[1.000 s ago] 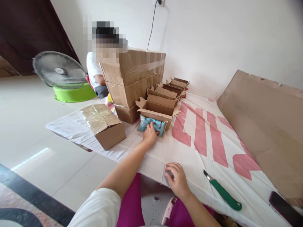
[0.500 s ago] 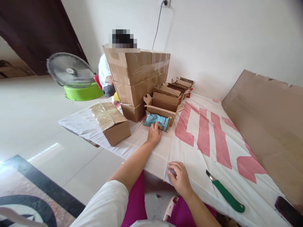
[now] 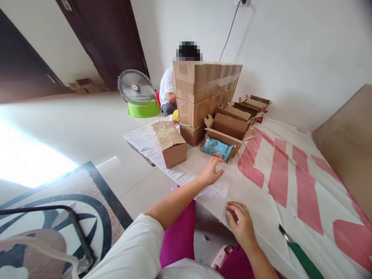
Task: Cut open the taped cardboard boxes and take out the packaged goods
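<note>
apparently, the left hand (image 3: pixel 211 173) is unclenched, fingers stretched at the near edge of the blue packet (image 3: pixel 217 147), contact unclear, while the right hand (image 3: pixel 241 224) curls loosely, empty-looking, over the desk (image 3: pixel 210 197). the packet sits just before an open carton (image 3: pixel 237 147), so a hard push could crumple it or shove the carton backwards.

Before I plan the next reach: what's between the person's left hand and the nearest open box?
In the head view, a blue packet lies between the left hand and the open box; whether the hand touches it is unclear.
</note>
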{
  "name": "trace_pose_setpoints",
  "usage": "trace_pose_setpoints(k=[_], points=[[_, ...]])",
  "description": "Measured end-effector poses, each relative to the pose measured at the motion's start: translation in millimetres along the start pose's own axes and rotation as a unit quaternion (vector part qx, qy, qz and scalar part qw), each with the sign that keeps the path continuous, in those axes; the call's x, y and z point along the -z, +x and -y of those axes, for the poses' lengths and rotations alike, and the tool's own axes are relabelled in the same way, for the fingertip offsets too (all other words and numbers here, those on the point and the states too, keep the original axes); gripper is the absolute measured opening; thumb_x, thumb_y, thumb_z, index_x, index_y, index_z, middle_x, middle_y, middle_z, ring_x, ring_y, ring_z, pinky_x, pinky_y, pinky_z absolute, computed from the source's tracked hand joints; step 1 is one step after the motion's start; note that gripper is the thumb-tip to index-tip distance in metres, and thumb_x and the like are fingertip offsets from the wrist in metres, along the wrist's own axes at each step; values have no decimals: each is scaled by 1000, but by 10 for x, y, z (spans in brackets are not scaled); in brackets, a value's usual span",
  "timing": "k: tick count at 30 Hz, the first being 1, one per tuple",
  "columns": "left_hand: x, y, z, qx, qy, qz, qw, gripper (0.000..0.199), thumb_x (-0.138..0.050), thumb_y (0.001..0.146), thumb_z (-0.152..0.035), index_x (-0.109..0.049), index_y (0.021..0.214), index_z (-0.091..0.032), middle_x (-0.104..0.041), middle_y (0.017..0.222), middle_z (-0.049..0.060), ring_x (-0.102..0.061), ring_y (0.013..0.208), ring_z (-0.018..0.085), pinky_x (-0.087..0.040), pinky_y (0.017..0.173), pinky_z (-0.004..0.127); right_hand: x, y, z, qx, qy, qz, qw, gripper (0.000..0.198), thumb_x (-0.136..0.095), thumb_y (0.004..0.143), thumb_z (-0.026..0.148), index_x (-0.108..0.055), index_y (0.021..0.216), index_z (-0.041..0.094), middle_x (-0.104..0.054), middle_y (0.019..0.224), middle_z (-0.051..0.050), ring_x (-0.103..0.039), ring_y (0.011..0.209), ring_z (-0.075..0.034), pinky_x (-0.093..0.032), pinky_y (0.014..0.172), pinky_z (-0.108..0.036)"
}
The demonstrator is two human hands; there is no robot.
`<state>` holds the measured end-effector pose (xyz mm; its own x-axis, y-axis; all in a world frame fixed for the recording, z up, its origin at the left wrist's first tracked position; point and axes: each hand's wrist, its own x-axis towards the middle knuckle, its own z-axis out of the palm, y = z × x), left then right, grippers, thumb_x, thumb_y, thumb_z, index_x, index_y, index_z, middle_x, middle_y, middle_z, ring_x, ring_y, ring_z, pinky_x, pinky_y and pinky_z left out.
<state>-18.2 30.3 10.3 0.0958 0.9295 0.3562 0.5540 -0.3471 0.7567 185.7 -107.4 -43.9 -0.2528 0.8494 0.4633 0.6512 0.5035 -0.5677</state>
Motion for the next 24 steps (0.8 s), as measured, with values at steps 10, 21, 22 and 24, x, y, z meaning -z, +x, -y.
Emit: trace_pose_setpoints(k=[10,21,22,24], points=[[2283,557,531,80,-2,-399,913,23,-57,86,-11,-50,108,-10,-58,111,6,-51,104,16,-42,97,35,32,30,59,-5,7,10,1000,12,-56,90,27,-67,92,22,-70,101,-9,-63,98,-25,-51,88,-46],[1985,489,1239,177,-112,-318,925,29,-47,96,-38,-29,81,-21,-37,66,-8,-40,61,7,-49,76,28,-2,52,143,-31,-66,48,996,29,-60,86,27,-64,114,20,-63,126,-12,-54,119,-29,-43,100,-49],[1858,448,1228,160,-108,-319,928,29,-46,95,-40,-29,82,-21,-37,67,-8,-40,62,7,-49,75,28,-19,56,162,-35,-90,60,993,37,-61,86,29,-61,122,20,-58,135,-13,-50,126,-31,-41,103,-51],[1584,333,1173,108,-85,-329,934,29,-45,95,-43,-30,85,-21,-39,71,-7,-42,67,8,-49,78,28,-53,59,194,-40,-129,93,986,50,-62,86,31,-54,134,20,-48,146,-15,-41,135,-34,-35,107,-55]])
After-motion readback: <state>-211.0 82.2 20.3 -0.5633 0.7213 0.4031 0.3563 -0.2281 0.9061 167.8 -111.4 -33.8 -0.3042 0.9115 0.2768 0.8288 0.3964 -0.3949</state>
